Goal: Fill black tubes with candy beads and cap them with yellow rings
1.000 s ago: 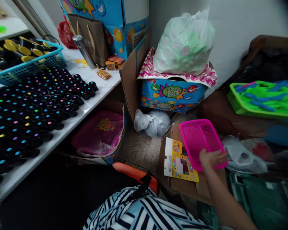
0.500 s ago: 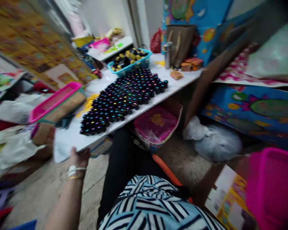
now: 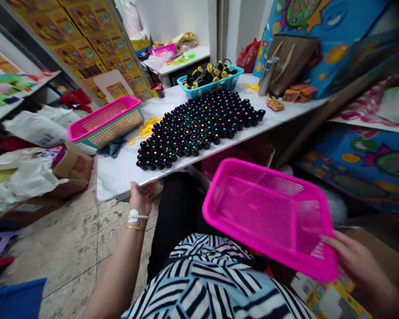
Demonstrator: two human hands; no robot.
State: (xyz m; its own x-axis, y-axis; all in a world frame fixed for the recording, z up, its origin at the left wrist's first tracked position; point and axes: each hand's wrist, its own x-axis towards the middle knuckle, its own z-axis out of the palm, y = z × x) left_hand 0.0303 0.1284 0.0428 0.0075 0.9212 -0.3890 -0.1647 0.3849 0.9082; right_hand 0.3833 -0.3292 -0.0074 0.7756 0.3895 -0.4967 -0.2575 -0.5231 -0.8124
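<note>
My right hand [image 3: 357, 259] grips the near right corner of an empty pink plastic basket [image 3: 252, 206], tilted above my lap. At the table's front edge, my left hand [image 3: 141, 199] has its thumb on top and its fingers curled below, holding the white marbled table [image 3: 115, 179]. Many small black cylinders with coloured dots on top [image 3: 193, 128] stand packed together on the table, just beyond my left hand. Yellow plastic pieces [image 3: 149, 127] lie to their left.
A blue basket [image 3: 213, 86] of black and yellow parts stands behind the cylinders. A pink-and-green basket [image 3: 106, 126] sits at the table's left end. A steel flask [image 3: 268, 76] and a brown bag [image 3: 294, 62] stand at the back right. Cartons [image 3: 75, 170] crowd the left side.
The pink basket has moved from the far right to above my lap, with my right hand now visible on it. My left hand stays at the table edge. The view has shifted.
</note>
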